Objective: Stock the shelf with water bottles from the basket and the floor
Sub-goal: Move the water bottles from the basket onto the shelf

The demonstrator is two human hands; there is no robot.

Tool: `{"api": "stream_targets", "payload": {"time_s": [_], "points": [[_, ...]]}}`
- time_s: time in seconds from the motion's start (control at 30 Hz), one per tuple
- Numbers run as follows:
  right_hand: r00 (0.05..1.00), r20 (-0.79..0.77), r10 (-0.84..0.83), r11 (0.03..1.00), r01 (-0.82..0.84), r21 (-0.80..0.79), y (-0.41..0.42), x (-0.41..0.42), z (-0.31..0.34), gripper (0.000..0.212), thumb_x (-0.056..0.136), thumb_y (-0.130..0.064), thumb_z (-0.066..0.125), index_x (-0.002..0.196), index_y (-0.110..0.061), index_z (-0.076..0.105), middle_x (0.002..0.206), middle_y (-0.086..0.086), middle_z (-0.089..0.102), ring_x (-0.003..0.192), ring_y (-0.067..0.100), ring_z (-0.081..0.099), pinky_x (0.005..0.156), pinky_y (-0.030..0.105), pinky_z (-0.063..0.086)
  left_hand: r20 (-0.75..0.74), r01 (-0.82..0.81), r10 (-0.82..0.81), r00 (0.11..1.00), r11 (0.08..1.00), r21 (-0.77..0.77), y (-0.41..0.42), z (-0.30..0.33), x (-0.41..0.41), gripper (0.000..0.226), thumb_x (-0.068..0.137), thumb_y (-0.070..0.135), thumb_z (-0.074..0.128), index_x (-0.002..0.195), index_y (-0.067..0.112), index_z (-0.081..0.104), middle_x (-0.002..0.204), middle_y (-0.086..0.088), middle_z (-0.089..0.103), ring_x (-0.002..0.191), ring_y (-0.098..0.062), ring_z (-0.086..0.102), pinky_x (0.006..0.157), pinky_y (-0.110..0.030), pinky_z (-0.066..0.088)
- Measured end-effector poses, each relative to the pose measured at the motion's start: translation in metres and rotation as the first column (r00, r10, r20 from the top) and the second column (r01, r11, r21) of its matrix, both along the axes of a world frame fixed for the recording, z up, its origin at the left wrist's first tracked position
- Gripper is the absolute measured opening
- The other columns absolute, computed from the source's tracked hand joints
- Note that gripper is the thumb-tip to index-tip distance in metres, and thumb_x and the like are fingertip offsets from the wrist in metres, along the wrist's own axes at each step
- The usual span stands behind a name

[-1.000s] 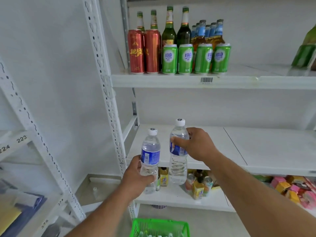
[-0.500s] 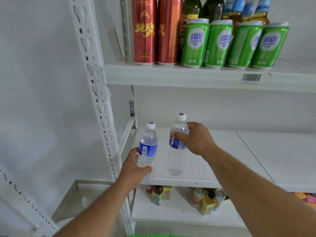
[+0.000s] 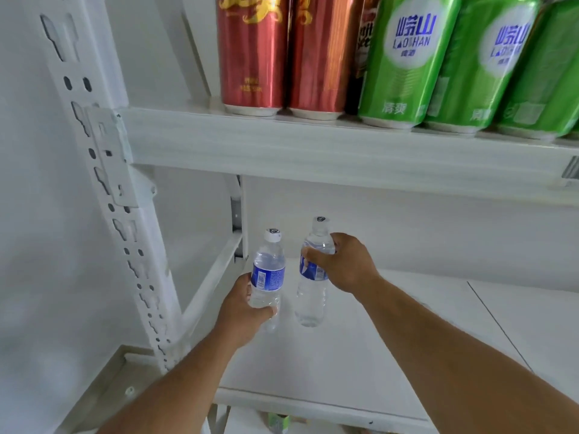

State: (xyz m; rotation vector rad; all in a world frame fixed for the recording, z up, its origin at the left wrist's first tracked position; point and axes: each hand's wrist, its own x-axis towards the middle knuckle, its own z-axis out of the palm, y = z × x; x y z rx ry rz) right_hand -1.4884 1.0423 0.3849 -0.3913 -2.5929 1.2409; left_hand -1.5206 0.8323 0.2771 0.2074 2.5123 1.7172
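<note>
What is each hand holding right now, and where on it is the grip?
The left hand grips one water bottle round its lower body. The right hand grips the other water bottle round its upper body, below the cap.

Even, diffuse white light fills the scene, bright enough that the white wall (image 3: 47,245) and the shelf board (image 3: 391,324) wash into each other with little contrast. Shadows are soft: a faint grey patch lies on the board under the forearms, and the underside of the upper shelf (image 3: 313,145) is only slightly darker. The red cans (image 3: 253,51) and green cans (image 3: 407,57) carry vertical streaks of glare on their metal. Wide-angle distortion bends the perforated upright (image 3: 103,189) and tilts the cans outward at the top edge. Fine detail is soft, and the small print on the bottle labels (image 3: 268,278) is unreadable.
</note>
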Motion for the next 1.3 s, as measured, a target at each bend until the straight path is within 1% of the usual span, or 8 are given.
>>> {"api": "stream_targets", "payload": {"time_s": [0.17, 0.3, 0.47, 0.63, 0.9, 1.07, 1.23, 1.3], "points": [[1.0, 0.025, 0.019, 1.0, -0.019, 0.025, 0.011, -0.049, -0.015, 0.043, 0.073, -0.058, 0.073, 0.099, -0.024, 0.067, 0.093, -0.003, 0.07, 0.086, 0.019, 0.067, 0.074, 0.037, 0.057, -0.016, -0.038, 0.039, 0.999, 0.999, 0.031, 0.019, -0.016, -0.04, 0.058, 0.067, 0.011, 0.083, 0.103, 0.044, 0.052, 0.099, 0.018, 0.062, 0.08, 0.024, 0.054, 0.06, 0.003, 0.038], [1.0, 0.022, -0.005, 0.999, 0.004, 0.046, 0.017, -0.08, -0.025, 0.044, 0.074, -0.058, 0.071, 0.1, -0.023, 0.067, 0.094, -0.003, 0.069, 0.087, 0.02, 0.066, 0.076, 0.036, 0.055, -0.028, -0.044, 0.045, 0.999, 0.998, 0.052, 0.028, -0.025, -0.065, 0.057, 0.068, 0.012, 0.082, 0.109, 0.041, 0.054, 0.104, 0.017, 0.063, 0.084, 0.019, 0.056, 0.063, 0.0, 0.039], [1.0, 0.006, -0.025, 0.998, 0.025, 0.066, 0.021, -0.111, -0.032, 0.047, 0.074, -0.059, 0.069, 0.103, -0.022, 0.066, 0.096, -0.004, 0.069, 0.088, 0.02, 0.065, 0.075, 0.034, 0.053, -0.034, -0.048, 0.05, 0.998, 0.997, 0.059, 0.037, -0.036, -0.093, 0.063, 0.067, 0.015, 0.083, 0.12, 0.033, 0.054, 0.117, 0.012, 0.063, 0.112, -0.008, 0.057, 0.08, -0.019, 0.043], [0.999, -0.008, -0.053, 0.995, 0.053, 0.088, 0.021, -0.135, -0.04, 0.047, 0.074, -0.059, 0.068, 0.101, -0.021, 0.063, 0.093, -0.004, 0.067, 0.084, 0.019, 0.063, 0.069, 0.031, 0.05, -0.05, -0.058, 0.062, 0.997, 0.995, 0.079, 0.046, -0.04, -0.123, 0.062, 0.066, 0.016, 0.082, 0.118, 0.035, 0.054, 0.114, 0.013, 0.064, 0.107, -0.007, 0.061, 0.081, -0.022, 0.046], [0.999, -0.008, -0.053, 0.996, 0.054, 0.078, 0.02, -0.163, -0.063, 0.055, 0.077, -0.057, 0.069, 0.117, -0.02, 0.057, 0.11, -0.003, 0.066, 0.089, 0.016, 0.06, 0.072, 0.028, 0.045, -0.096, -0.065, 0.073, 0.993, 0.994, 0.084, 0.054, -0.047, -0.166, 0.061, 0.063, 0.015, 0.08, 0.11, 0.041, 0.051, 0.102, 0.014, 0.061, 0.094, -0.001, 0.059, 0.07, -0.016, 0.043], [0.998, -0.003, -0.056, 0.997, 0.056, 0.048, 0.019, -0.168, -0.077, 0.079, 0.076, -0.062, 0.069, 0.141, -0.022, 0.047, 0.13, -0.003, 0.06, 0.116, 0.02, 0.057, 0.089, 0.032, 0.048, -0.084, -0.096, 0.105, 0.991, 0.991, 0.098, 0.056, -0.058, -0.174, 0.063, 0.064, 0.015, 0.081, 0.111, 0.043, 0.049, 0.099, 0.019, 0.059, 0.086, 0.015, 0.056, 0.064, -0.012, 0.041], [0.992, 0.065, 0.106, 0.994, -0.103, -0.04, 0.025, -0.159, -0.091, 0.063, 0.066, -0.059, 0.077, 0.112, -0.02, 0.06, 0.096, -0.005, 0.07, 0.087, 0.016, 0.067, 0.079, 0.039, 0.057, -0.084, -0.087, 0.093, 0.992, 0.994, 0.071, 0.057, -0.064, -0.174, 0.067, 0.067, 0.016, 0.082, 0.122, 0.034, 0.049, 0.107, 0.019, 0.058, 0.097, 0.009, 0.055, 0.079, -0.021, 0.045], [0.984, 0.128, 0.122, 0.992, -0.117, -0.048, 0.029, -0.156, -0.107, 0.059, 0.067, -0.045, 0.083, 0.113, -0.019, 0.058, 0.101, -0.003, 0.069, 0.089, 0.017, 0.067, 0.073, 0.031, 0.056, -0.09, -0.08, 0.08, 0.993, 0.997, 0.008, 0.055, -0.067, -0.174, 0.06, 0.068, 0.025, 0.083, 0.116, 0.035, 0.049, 0.102, 0.018, 0.062, 0.095, 0.002, 0.059, 0.081, -0.024, 0.048]]}}
